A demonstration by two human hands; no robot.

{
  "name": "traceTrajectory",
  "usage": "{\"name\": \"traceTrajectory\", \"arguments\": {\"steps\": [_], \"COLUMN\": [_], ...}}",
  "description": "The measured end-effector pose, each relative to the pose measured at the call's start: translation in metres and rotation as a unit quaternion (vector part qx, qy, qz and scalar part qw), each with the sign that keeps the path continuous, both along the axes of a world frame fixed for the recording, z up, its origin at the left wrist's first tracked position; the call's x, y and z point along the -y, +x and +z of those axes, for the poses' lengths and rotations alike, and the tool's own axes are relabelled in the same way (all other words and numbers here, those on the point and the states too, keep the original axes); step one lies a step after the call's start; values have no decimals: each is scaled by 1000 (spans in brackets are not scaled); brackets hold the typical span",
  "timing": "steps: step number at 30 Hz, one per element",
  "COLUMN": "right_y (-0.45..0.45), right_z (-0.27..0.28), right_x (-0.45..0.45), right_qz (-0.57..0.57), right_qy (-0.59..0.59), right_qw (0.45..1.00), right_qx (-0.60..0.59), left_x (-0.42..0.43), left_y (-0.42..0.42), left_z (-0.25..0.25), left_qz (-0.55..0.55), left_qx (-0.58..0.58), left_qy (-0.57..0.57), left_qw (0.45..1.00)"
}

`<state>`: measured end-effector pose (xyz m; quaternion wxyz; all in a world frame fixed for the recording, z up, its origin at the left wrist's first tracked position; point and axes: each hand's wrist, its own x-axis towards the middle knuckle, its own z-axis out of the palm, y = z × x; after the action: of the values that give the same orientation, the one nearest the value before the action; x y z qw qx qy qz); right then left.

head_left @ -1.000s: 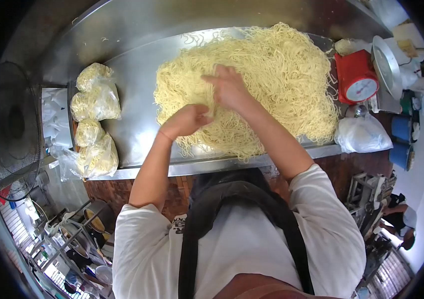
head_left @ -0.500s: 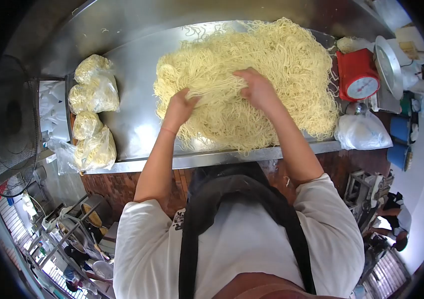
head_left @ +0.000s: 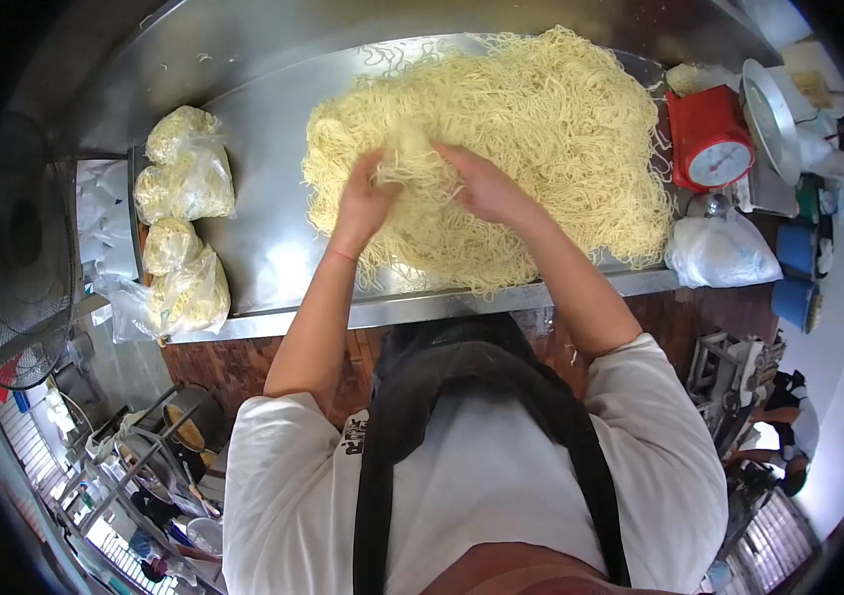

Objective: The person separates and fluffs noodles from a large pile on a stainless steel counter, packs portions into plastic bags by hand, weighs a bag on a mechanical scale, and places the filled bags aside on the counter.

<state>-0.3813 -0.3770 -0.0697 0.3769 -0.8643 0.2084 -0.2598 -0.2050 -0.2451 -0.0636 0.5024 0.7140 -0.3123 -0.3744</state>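
A wide heap of pale yellow noodles (head_left: 561,149) covers much of the steel table (head_left: 268,223). Over the left part of the heap, my left hand (head_left: 367,201) and my right hand (head_left: 486,186) face each other with a loose bunch of noodles (head_left: 420,169) between them. Fingers of both hands are curled around strands of this bunch, which is blurred by motion. A few stray strands lie on the steel behind the heap.
Bags of noodles (head_left: 189,178) stand at the table's left end, beside a fan (head_left: 15,248). To the right are a red scale (head_left: 709,139), a metal pan (head_left: 771,121) and a white plastic bag (head_left: 721,250). Another person (head_left: 788,431) is at the far right.
My hands were lower and left over the heap, then rose and spread apart with noodles between them. Since then they have come closer together, my right hand moving left.
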Motion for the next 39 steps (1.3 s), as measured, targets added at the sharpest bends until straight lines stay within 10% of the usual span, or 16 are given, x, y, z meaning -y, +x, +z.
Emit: {"name": "traceTrajectory", "arguments": {"steps": [8,13,16,21,25,29,32,35,39], "right_y": [5,-30,-33,0,-2,-36,-38,-12,4], "right_z": [43,30,-4,-4,46,50,5,0,42], "right_x": [5,26,19,10,14,29,6,-14,3], "right_qz": [42,-11,-12,-2,54,22,-59,-54,6], "right_qy": [218,215,198,271,278,296,1,-83,149], "right_qw": [964,973,976,955,949,939,971,994,966], "right_qx": [-144,-84,-86,-119,-136,-173,-230,-56,-212], "left_x": [9,-2,5,24,12,6,-8,14,28], "left_y": [-10,29,5,-12,4,21,14,-11,6], "left_z": [38,27,-6,14,37,79,0,-3,25], "left_qz": [-43,-23,-22,-35,-32,-97,-109,-75,-76], "left_qx": [-191,177,73,-353,-370,19,334,-2,-257], "left_qy": [42,164,-35,45,45,242,94,39,44], "left_qw": [980,970,996,934,927,965,932,996,962]}}
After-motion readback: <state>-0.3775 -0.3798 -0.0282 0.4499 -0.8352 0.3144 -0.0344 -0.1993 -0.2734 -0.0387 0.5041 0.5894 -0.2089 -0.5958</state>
